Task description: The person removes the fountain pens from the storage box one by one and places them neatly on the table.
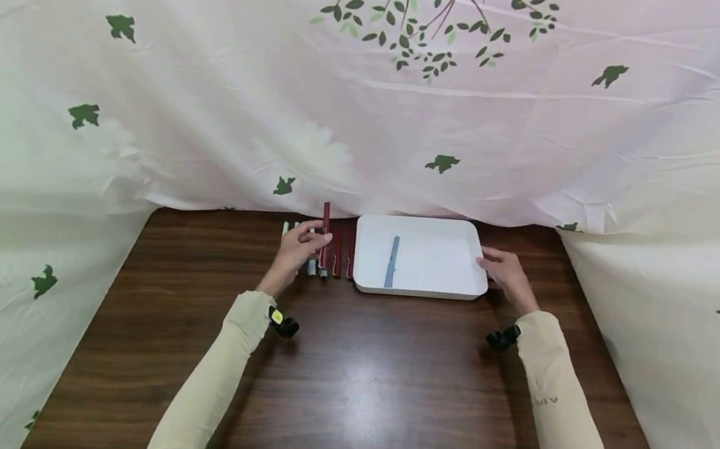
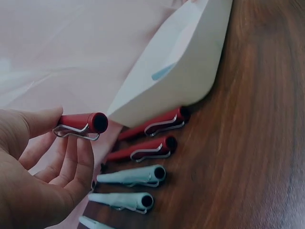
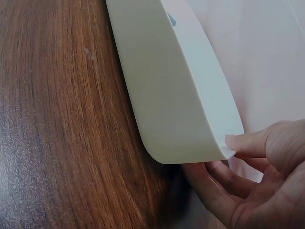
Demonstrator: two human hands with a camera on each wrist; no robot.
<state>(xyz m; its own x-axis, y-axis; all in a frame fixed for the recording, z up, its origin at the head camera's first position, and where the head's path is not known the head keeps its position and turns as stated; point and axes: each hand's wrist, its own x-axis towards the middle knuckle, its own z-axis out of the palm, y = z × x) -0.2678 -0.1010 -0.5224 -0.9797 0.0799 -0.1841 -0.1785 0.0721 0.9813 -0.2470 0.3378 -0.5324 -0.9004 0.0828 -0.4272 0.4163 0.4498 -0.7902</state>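
Note:
My left hand [image 1: 294, 252] pinches a red clip pen [image 2: 78, 122] between thumb and fingers, raised over a row of pens. In that row, two red pens [image 2: 143, 150] lie closest to the tray. Several pale pens [image 2: 128, 176] with wire clips lie beside them, partly hidden by the hand in the head view. A white tray [image 1: 419, 292] sits right of the row, with one blue pen [image 1: 392, 262] lying inside it. At the tray's right end my right hand [image 1: 508, 271] grips the rim, its thumb on top and fingers beneath.
The brown wooden table [image 1: 366, 390] extends toward me. A pale curtain [image 1: 370, 143] printed with leaves hangs right behind the tray and pens, and more cloth encloses both sides.

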